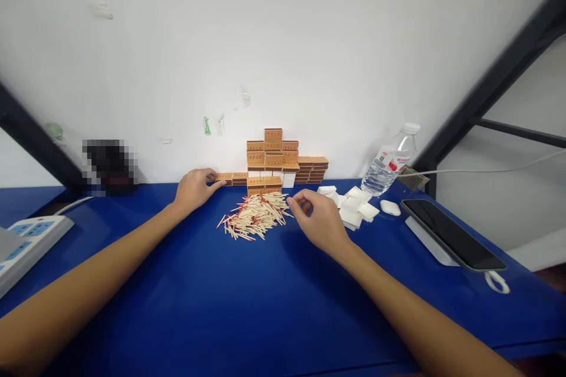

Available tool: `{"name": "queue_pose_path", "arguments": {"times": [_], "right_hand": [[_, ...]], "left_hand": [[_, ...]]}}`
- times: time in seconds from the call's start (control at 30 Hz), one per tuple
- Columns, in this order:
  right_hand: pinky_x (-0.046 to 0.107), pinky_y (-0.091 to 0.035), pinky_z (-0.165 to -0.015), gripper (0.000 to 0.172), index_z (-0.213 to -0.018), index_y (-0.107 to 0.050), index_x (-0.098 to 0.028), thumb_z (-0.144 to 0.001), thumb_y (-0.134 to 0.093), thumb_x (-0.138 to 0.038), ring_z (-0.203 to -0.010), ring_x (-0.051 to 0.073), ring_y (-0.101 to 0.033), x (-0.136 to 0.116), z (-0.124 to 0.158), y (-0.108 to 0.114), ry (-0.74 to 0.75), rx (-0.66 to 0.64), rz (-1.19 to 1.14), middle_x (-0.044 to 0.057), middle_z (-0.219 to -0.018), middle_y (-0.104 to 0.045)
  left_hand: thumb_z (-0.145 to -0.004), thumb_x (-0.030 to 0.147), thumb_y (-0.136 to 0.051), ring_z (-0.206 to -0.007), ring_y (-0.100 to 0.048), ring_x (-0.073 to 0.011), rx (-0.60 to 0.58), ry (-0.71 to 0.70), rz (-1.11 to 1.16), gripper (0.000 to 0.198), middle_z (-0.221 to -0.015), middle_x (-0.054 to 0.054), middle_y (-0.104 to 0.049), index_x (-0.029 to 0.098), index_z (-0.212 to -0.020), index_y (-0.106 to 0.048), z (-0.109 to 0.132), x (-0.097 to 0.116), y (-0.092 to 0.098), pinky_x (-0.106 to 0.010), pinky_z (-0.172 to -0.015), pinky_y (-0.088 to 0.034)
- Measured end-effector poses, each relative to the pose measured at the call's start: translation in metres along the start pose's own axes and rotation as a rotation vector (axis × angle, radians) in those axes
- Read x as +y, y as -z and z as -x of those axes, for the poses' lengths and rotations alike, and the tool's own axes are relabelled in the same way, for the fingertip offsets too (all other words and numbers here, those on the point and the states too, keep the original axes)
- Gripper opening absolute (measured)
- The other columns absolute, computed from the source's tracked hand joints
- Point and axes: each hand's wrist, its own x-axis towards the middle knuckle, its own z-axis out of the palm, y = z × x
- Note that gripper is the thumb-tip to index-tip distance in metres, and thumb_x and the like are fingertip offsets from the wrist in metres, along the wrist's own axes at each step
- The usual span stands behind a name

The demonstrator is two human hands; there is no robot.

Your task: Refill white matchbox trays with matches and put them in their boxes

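My left hand (197, 189) reaches to the wall edge of the desk, thumb and fingers closed on the end of a matchbox (223, 177) in a low row. Beside that row rises a stepped stack of orange-brown matchboxes (273, 146), some with white sides showing. In front of it lies a heap of loose red-tipped matches (256, 216). My right hand (322, 219) hovers at the heap's right side, fingers curled and thumb and forefinger pinched together. Whatever is between those fingertips is too small to make out. Several white paper trays (354, 206) lie loosely behind my right hand.
A tilted water bottle (389, 162) leans near the wall. Right of the trays are a white earbud case (390, 208) and a phone (453, 234) on a white block. A power strip (33, 244) sits at the left, and dark metal posts (499, 79) slant at both sides.
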Motion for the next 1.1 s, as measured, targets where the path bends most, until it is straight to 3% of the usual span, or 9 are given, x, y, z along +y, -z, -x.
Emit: {"name": "queue_pose_path", "arguments": {"times": [0.2, 0.3, 0.4, 0.57, 0.73, 0.93, 1.0, 1.1], "right_hand": [[0.031, -0.041, -0.064, 0.028, -0.075, -0.062, -0.023, -0.097, -0.056, -0.040, -0.065, 0.020, -0.062, 0.013, -0.011, 0.011, 0.010, 0.038, 0.123, 0.003, -0.073, -0.070], [0.031, -0.043, -0.068, 0.028, -0.078, -0.067, -0.022, -0.096, -0.056, -0.041, -0.069, 0.021, -0.065, 0.030, -0.027, 0.033, -0.073, 0.097, 0.225, 0.005, -0.076, -0.073], [0.033, -0.043, -0.072, 0.027, -0.085, -0.070, -0.020, -0.095, -0.055, -0.040, -0.078, 0.024, -0.067, 0.055, -0.040, 0.061, -0.170, 0.173, 0.401, 0.008, -0.083, -0.076], [0.033, -0.045, -0.073, 0.031, -0.092, -0.075, -0.019, -0.091, -0.063, -0.048, -0.087, 0.026, -0.069, 0.082, -0.047, 0.081, -0.218, 0.030, 0.569, 0.009, -0.093, -0.077], [0.034, -0.046, -0.076, 0.044, -0.099, -0.076, -0.017, -0.092, -0.060, -0.058, -0.096, 0.029, -0.069, 0.075, -0.045, 0.075, -0.164, -0.052, 0.687, 0.013, -0.098, -0.077], [0.032, -0.044, -0.072, 0.044, -0.098, -0.074, -0.018, -0.089, -0.064, -0.060, -0.090, 0.027, -0.069, 0.070, -0.039, 0.085, -0.082, -0.256, 0.722, 0.011, -0.098, -0.076], [0.031, -0.044, -0.072, 0.042, -0.098, -0.074, -0.018, -0.088, -0.066, -0.059, -0.091, 0.026, -0.068, 0.070, -0.039, 0.087, -0.067, -0.277, 0.708, 0.011, -0.099, -0.076], [0.031, -0.043, -0.072, 0.039, -0.095, -0.073, -0.018, -0.093, -0.062, -0.055, -0.093, 0.026, -0.068, 0.069, -0.042, 0.085, -0.061, -0.188, 0.674, 0.012, -0.101, -0.076]], "left_hand": [[-0.095, 0.049, -0.061, -0.090, -0.071, -0.0269, 0.089, 0.055, -0.075, 0.036, -0.101, -0.010, -0.078, 0.019, -0.109, -0.073, 0.010, 0.025, 0.011, -0.035, -0.078, -0.049], [-0.100, 0.046, -0.051, -0.085, -0.070, -0.0273, 0.148, 0.063, -0.106, 0.036, -0.090, -0.009, -0.077, 0.019, -0.096, -0.075, 0.025, 0.036, 0.030, -0.035, -0.074, -0.047], [-0.101, 0.050, -0.047, -0.073, -0.068, -0.0234, 0.133, 0.027, -0.064, 0.045, -0.080, -0.006, -0.075, 0.020, -0.078, -0.072, 0.048, 0.042, 0.048, -0.033, -0.070, -0.045], [-0.094, 0.046, -0.057, -0.072, -0.067, -0.0199, 0.025, -0.108, 0.060, 0.031, -0.089, -0.004, -0.077, 0.022, -0.105, -0.074, 0.082, 0.043, 0.060, -0.032, -0.071, -0.049], [-0.096, 0.046, -0.055, -0.079, -0.069, -0.0214, -0.072, -0.197, 0.084, 0.031, -0.099, -0.005, -0.078, 0.022, -0.101, -0.074, 0.088, 0.045, 0.059, -0.033, -0.072, -0.051], [-0.098, 0.048, -0.053, -0.083, -0.070, -0.0226, -0.060, -0.286, 0.019, 0.034, -0.095, -0.006, -0.077, 0.022, -0.102, -0.075, 0.091, 0.048, 0.065, -0.033, -0.074, -0.052], [-0.099, 0.047, -0.052, -0.084, -0.071, -0.0225, -0.050, -0.293, 0.007, 0.034, -0.095, -0.006, -0.077, 0.022, -0.102, -0.074, 0.092, 0.048, 0.067, -0.034, -0.076, -0.052], [-0.099, 0.045, -0.053, -0.086, -0.071, -0.0230, -0.049, -0.308, 0.014, 0.031, -0.097, -0.007, -0.077, 0.022, -0.102, -0.074, 0.092, 0.049, 0.068, -0.034, -0.077, -0.052]]}}
